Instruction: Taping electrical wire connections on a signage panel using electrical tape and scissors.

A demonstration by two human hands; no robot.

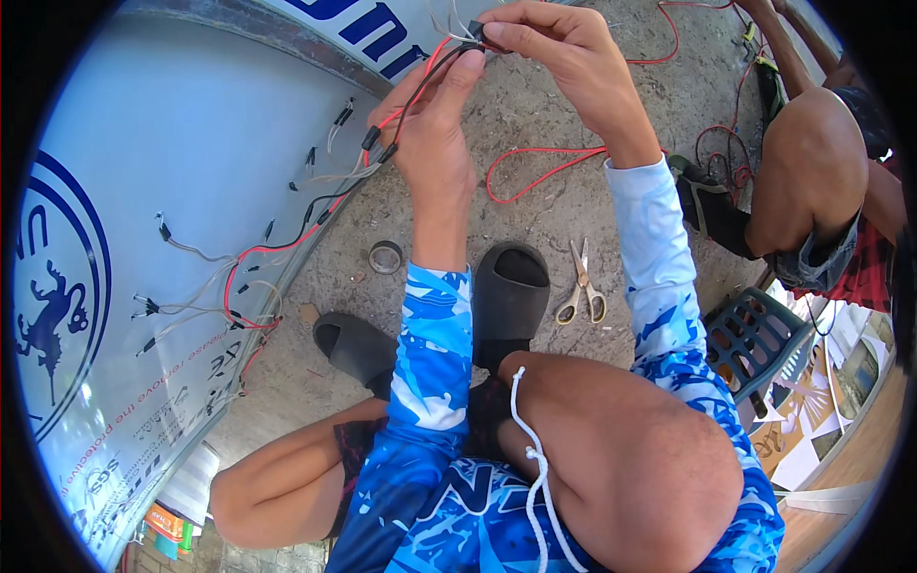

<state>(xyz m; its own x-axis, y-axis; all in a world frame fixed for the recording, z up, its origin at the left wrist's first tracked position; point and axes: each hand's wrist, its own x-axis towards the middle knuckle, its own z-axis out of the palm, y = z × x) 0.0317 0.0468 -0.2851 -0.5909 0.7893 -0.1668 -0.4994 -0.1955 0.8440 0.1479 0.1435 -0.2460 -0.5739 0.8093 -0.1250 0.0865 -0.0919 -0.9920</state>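
Red, black and grey wires [420, 95] run up from a light panel to my hands, at the top middle. My left hand [435, 124] is closed on them, thumb raised and pressing near their ends. My right hand [564, 57] pinches a small black piece of tape [476, 31] at the wire joint, its fingertips close to my left thumb. Thin grey wire ends stick up above the joint. Dark wrapped joints [372, 138] show lower on the same wires, beside my left wrist.
A large light panel [220, 124] with wires poking through fills the left. On the concrete lie a tape roll [385, 256], scissors [581, 286] and a red cable [544, 172]. At right, another person's knee [812, 162] is near a blue-grey plastic basket [759, 334].
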